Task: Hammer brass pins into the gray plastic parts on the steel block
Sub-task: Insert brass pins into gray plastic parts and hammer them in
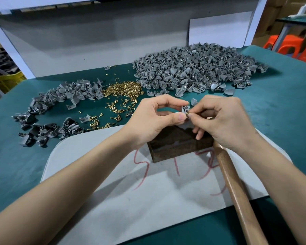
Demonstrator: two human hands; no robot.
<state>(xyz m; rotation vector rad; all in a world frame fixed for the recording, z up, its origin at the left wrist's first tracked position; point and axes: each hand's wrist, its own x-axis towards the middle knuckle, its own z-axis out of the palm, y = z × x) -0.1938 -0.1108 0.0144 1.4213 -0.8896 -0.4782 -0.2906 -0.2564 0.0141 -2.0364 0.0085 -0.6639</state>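
From the head camera, both hands met just above the far edge of the steel block (177, 144), which sat on a pale gray sheet (131, 200) marked with red scrawl. The left hand (154, 119) pinched a small gray part (185, 109) between thumb and fingertips. The right hand (224, 121) pinched a brass pin (188, 114) between thumb and forefinger, its tip at the part's lower edge. A wooden hammer handle (237, 188) ran out from beneath the right hand toward the near right; the hammer's head was hidden. On the green table cover (281, 112) lay a loose heap of brass pins (122, 91) beyond the left hand, a large pile of gray parts (193, 68) far right, and a smaller pile (60, 99) to the left. Orange stools (290, 46) stood at far right.
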